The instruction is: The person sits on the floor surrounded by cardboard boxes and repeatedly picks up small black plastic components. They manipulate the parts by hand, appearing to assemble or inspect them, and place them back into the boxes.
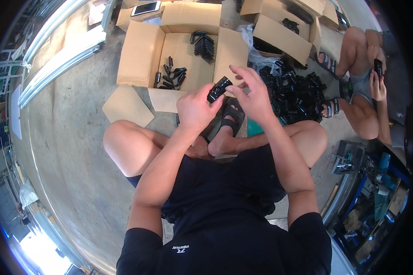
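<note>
My left hand [195, 108] is closed around a short black tubular part [219, 90], glossy, with a round hole or recess on its side. My right hand [253, 97] is just right of it, fingers apart and curved, the thumb tip at the part's right end; whether it touches cannot be made out. Beyond my hands an open cardboard box [142, 57] contains several loose black parts [172, 77] and a neat stack of them [203, 47]. A large heap of similar black parts [293, 91] lies on the right, beyond my knee.
At the right a co-worker's hands [377, 87] hold a similar black part [377, 67]. Another cardboard box [282, 39] stands at the far right, clear plastic [266, 62] beside it. A phone [145, 8] rests on a carton. Metal profiles [62, 68] lie far left.
</note>
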A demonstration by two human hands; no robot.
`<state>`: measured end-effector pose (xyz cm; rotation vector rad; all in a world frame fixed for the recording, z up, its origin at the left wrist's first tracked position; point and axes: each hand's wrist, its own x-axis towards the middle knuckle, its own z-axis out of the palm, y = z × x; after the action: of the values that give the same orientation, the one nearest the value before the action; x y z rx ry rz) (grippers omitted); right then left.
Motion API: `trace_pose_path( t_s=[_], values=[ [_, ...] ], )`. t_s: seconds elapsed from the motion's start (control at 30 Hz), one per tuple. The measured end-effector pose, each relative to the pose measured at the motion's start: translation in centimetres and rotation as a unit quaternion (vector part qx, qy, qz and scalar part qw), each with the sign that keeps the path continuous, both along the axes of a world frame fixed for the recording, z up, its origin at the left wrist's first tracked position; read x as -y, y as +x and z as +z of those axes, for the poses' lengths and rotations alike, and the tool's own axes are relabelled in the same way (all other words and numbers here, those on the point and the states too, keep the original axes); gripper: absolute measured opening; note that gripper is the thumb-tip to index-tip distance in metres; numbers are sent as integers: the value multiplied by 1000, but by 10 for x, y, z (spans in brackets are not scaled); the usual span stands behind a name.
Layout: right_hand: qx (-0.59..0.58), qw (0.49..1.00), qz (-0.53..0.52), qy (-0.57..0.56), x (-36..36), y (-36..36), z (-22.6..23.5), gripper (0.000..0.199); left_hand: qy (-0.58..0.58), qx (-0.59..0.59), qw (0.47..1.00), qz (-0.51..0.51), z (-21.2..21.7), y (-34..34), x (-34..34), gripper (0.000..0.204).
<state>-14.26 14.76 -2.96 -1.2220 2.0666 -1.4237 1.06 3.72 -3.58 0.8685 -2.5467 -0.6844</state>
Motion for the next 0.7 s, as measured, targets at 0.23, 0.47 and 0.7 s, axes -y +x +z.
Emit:
trace_pose_path(
  t_s=[0.23, 0.47, 0.7],
  values=[
    [477, 863, 163, 29, -7, -22, -20, 41, 430, -122, 893, -58, 10, 1, 6, 30],
    [472, 876, 99, -18, -1, -11, -15, 31, 470, -203, 858, -29, 18, 1, 2, 36],
    [506, 859, 56, -55, 2, 1, -13, 27, 408, -218, 886, -17, -2, 1, -5, 35]
  ],
)
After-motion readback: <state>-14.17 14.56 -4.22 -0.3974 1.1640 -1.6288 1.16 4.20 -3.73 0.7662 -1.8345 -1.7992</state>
